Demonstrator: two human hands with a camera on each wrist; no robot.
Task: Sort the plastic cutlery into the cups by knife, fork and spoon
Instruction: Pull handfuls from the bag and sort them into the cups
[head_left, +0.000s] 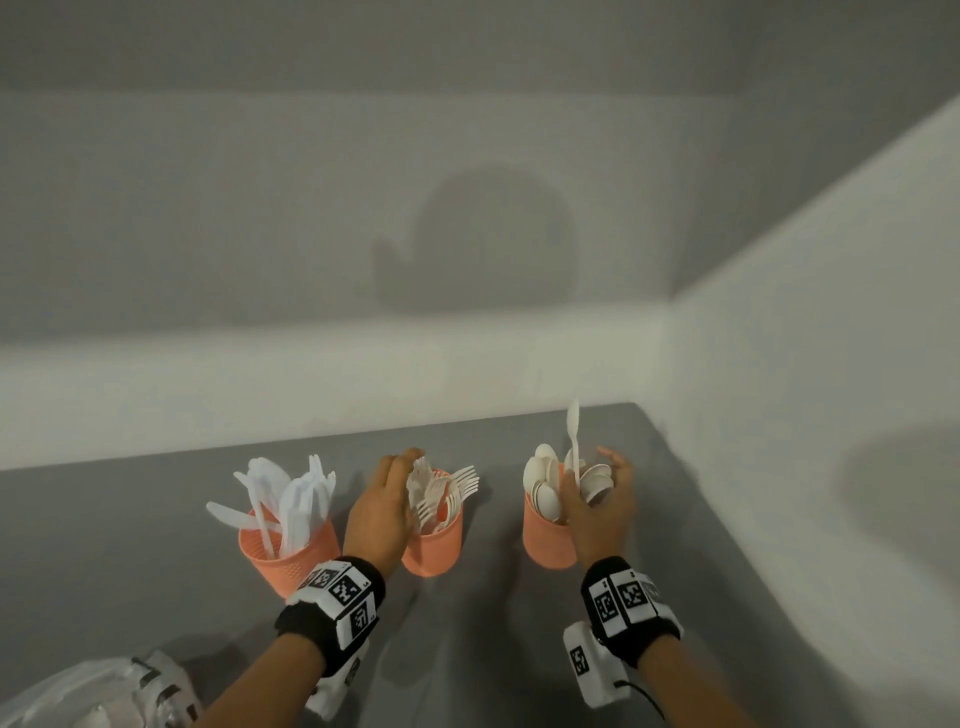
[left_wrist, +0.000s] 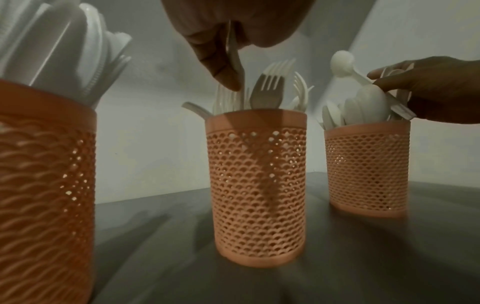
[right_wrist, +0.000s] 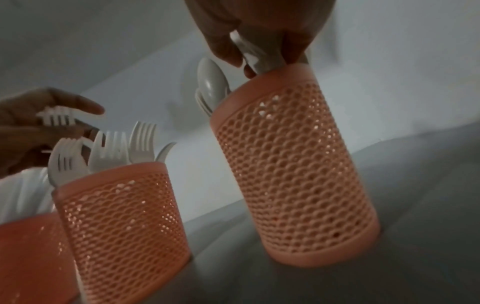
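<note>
Three orange perforated cups stand in a row on the grey table. The left cup (head_left: 288, 558) holds white knives (head_left: 301, 493), the middle cup (head_left: 434, 545) forks and the right cup (head_left: 548, 540) spoons. My left hand (head_left: 410, 478) hovers over the middle cup (left_wrist: 257, 185) and pinches a white fork (left_wrist: 233, 55), whose lower end is among the other forks. My right hand (head_left: 582, 488) is at the rim of the right cup (right_wrist: 293, 174) and grips a white spoon (head_left: 573, 421) by its handle (right_wrist: 254, 53), bowl end up.
White walls close off the table at the back (head_left: 311, 395) and on the right (head_left: 831, 415). A clear plastic bag (head_left: 93, 691) lies at the near left corner. Grey tabletop (head_left: 493, 649) lies in front of the cups.
</note>
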